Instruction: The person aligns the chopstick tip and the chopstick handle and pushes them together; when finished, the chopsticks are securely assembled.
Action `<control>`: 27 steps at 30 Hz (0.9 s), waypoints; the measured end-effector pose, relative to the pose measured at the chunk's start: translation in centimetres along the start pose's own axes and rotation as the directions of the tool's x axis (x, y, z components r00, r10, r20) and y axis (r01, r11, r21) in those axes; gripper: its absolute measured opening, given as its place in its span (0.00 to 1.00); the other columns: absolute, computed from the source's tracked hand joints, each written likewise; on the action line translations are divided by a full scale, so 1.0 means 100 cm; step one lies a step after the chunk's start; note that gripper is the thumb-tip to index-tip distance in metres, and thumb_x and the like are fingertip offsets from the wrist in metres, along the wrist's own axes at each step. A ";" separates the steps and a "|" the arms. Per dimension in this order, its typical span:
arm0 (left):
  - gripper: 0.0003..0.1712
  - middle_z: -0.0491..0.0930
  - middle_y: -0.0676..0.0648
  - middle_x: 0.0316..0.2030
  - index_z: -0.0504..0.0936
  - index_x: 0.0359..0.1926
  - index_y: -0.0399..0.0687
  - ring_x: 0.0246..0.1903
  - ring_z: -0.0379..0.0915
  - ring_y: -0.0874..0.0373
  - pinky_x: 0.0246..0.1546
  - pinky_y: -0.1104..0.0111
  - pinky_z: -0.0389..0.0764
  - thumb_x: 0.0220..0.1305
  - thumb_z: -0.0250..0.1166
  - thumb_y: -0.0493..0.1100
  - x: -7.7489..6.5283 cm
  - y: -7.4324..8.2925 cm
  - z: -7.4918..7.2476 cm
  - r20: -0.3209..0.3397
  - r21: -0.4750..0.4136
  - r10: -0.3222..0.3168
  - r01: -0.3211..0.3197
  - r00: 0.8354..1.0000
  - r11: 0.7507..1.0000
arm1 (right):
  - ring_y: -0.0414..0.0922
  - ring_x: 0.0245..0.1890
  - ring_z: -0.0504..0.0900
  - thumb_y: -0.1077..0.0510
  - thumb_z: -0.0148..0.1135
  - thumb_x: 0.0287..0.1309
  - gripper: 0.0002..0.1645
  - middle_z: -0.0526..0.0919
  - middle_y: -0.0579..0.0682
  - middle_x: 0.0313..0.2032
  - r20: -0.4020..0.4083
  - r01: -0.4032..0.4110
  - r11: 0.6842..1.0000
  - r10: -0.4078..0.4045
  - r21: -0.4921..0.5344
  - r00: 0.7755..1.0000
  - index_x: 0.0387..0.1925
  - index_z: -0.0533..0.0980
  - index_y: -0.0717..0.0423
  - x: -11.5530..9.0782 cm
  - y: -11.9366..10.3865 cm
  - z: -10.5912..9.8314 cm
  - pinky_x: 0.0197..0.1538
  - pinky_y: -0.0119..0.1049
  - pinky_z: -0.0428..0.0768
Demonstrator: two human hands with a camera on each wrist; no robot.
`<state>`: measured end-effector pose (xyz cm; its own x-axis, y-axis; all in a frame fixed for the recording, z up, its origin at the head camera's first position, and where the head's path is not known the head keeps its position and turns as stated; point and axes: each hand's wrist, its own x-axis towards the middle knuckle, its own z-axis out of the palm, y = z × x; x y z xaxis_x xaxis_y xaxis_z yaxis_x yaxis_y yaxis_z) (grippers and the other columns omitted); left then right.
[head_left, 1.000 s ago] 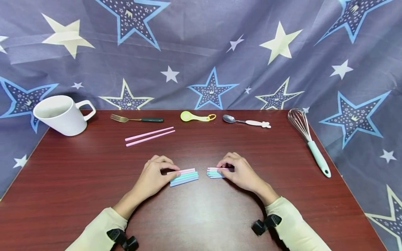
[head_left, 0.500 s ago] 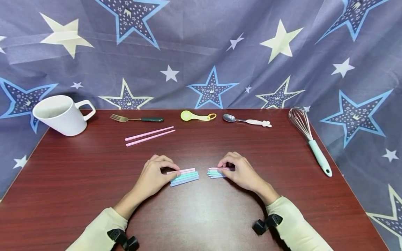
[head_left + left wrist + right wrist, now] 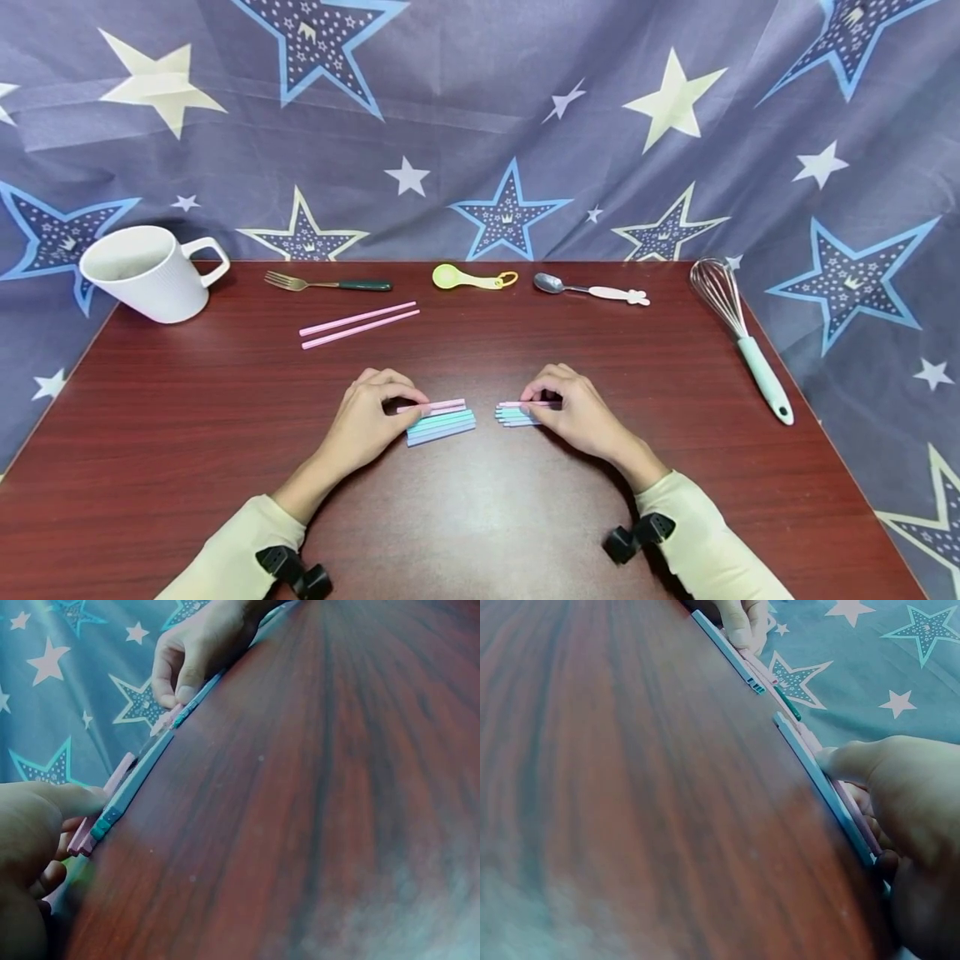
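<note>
My left hand (image 3: 372, 410) pinches pink sticks (image 3: 453, 404) between thumb and fingers at the back edge of a row of short sticks. In the left wrist view these pink sticks (image 3: 116, 774) tilt up beside the row. Green and blue sticks (image 3: 442, 428) lie side by side in front of them. Across a narrow gap, my right hand (image 3: 576, 410) pinches a pink stick (image 3: 510, 404) at the back of a second row. Blue-green sticks (image 3: 513, 417) of that row run partly under the thumb. The right wrist view shows a blue stick (image 3: 821, 780) along the near side.
Two pink chopsticks (image 3: 360, 324) lie behind my left hand. Along the back are a white mug (image 3: 153, 279), a fork (image 3: 330, 284), a yellow measuring spoon (image 3: 468, 278) and a white-handled spoon (image 3: 592, 290). A whisk (image 3: 742, 346) lies at right. A starry cloth (image 3: 450, 100) hangs behind.
The pink sticks at my left hand have shifted slightly back, away from the green ones. My right hand stays almost in place.
</note>
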<state>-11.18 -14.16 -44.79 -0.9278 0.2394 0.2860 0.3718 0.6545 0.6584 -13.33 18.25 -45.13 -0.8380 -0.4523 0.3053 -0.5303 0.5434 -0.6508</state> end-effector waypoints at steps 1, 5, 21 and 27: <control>0.05 0.86 0.59 0.37 0.92 0.34 0.61 0.42 0.73 0.60 0.50 0.56 0.70 0.57 0.79 0.46 0.000 0.000 0.000 -0.002 -0.002 0.004 -0.004 1.000 1.000 | 0.38 0.36 0.77 0.60 0.76 0.56 0.04 0.82 0.40 0.31 -0.002 0.005 1.000 -0.005 0.003 1.000 0.34 0.86 0.50 0.000 0.000 0.000 0.40 0.32 0.76; 0.04 0.86 0.60 0.38 0.91 0.35 0.61 0.44 0.76 0.60 0.49 0.56 0.72 0.58 0.78 0.46 0.000 -0.001 0.000 -0.010 0.001 0.018 -0.018 1.000 1.000 | 0.39 0.35 0.77 0.62 0.75 0.56 0.04 0.82 0.42 0.31 -0.020 0.038 0.999 -0.038 0.015 0.999 0.34 0.86 0.53 0.000 0.000 -0.001 0.40 0.32 0.76; 0.04 0.88 0.60 0.31 0.90 0.36 0.60 0.26 0.71 0.68 0.29 0.77 0.68 0.62 0.76 0.43 0.006 0.004 -0.010 -0.119 0.006 0.050 -0.049 0.992 0.999 | 0.36 0.35 0.80 0.59 0.73 0.62 0.04 0.83 0.43 0.34 -0.079 0.027 0.999 -0.025 0.024 0.997 0.35 0.85 0.57 0.004 -0.004 -0.012 0.42 0.30 0.78; 0.05 0.88 0.59 0.31 0.90 0.37 0.57 0.28 0.72 0.69 0.30 0.76 0.71 0.61 0.76 0.41 0.012 0.007 -0.018 -0.159 -0.003 0.085 -0.087 0.984 0.996 | 0.36 0.35 0.80 0.60 0.73 0.62 0.02 0.83 0.42 0.34 -0.118 0.038 0.999 -0.035 0.025 0.992 0.35 0.86 0.55 0.011 -0.010 -0.020 0.40 0.34 0.77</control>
<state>-11.97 -14.70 -42.67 -0.8763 0.1769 0.4480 0.4508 0.6290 0.6334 -13.99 18.64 -42.73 -0.8283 -0.3843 0.4076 -0.5584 0.5080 -0.6558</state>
